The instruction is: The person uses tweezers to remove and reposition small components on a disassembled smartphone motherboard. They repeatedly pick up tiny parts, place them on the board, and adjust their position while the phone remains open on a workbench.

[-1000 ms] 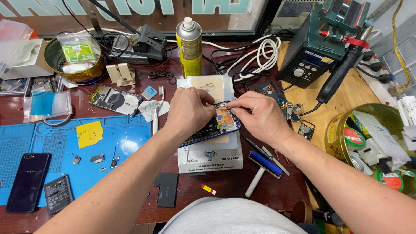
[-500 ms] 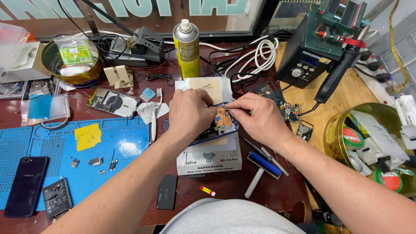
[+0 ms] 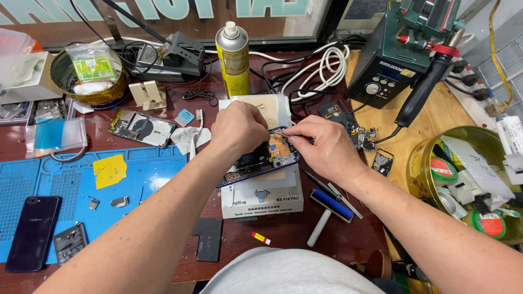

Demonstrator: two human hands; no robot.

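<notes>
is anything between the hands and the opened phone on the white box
Nothing visible. The left hand rests right on the opened phone, and the right hand meets it at the phone's upper edge, holding a thin tool whose tip lies by the left fingers. The white box beneath is uncovered in front.

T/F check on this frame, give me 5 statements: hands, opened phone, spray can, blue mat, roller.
1. Both hands, left hand and right hand, are at the opened phone. True.
2. The opened phone lies directly on the blue mat. False: it rests on a white box, right of the mat.
3. The yellow spray can stands upright behind the hands. True.
4. The blue roller is in the right hand. False: it lies on the table by the box; the right hand pinches a thin metal tool.
5. A closed dark phone lies on the mat's left part. True.
</notes>
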